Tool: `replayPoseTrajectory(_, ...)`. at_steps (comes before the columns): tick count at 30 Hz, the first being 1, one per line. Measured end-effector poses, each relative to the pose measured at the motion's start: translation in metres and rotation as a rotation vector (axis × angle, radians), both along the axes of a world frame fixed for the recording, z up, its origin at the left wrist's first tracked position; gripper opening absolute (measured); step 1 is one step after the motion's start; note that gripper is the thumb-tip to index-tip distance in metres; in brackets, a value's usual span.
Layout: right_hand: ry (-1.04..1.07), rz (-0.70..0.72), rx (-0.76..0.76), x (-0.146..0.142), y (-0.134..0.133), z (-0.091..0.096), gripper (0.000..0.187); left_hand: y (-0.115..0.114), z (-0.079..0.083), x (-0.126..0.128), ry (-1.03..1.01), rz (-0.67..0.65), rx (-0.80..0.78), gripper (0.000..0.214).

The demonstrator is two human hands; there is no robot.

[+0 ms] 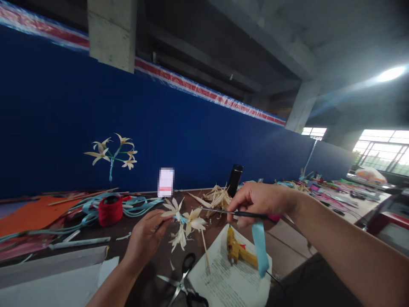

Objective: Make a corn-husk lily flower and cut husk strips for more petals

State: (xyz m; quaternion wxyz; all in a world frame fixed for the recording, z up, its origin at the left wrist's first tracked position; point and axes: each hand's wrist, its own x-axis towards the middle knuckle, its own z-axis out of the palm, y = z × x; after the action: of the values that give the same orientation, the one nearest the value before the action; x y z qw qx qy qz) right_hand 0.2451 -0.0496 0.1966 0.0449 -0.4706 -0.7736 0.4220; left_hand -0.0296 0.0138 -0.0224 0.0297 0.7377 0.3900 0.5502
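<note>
My left hand (147,235) is closed on the stem of a small spray of cream straw flowers (185,221) bound with light blue ribbon, held over the table. My right hand (258,199) is closed round a thin dark rod-like tool (223,212) whose tip points left at the flowers. A strip of light blue ribbon (260,247) hangs down from that hand. Below the flowers lie a yellow glue gun (238,251) on a printed paper sheet (230,281) and a pair of scissors (182,281).
A red thread spool (110,210) sits among blue ribbons at left, beside orange paper (32,213). A finished flower sprig (111,155) stands against the blue wall. A straw pile (217,197) and black bottle (234,179) lie behind. More craft clutter covers the far right table.
</note>
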Motion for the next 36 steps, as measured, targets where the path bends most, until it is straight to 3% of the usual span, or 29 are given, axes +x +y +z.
replayPoseTrajectory(21,-0.05,-0.012,0.043,-0.001,0.002,0.001,0.038,0.0,0.001,0.001,-0.003,-0.013,-0.041,0.015)
replayPoseTrajectory(36,-0.027,0.03,0.154,0.001,0.006,-0.012,0.041,-0.006,0.009,0.005,-0.024,-0.021,0.018,0.013)
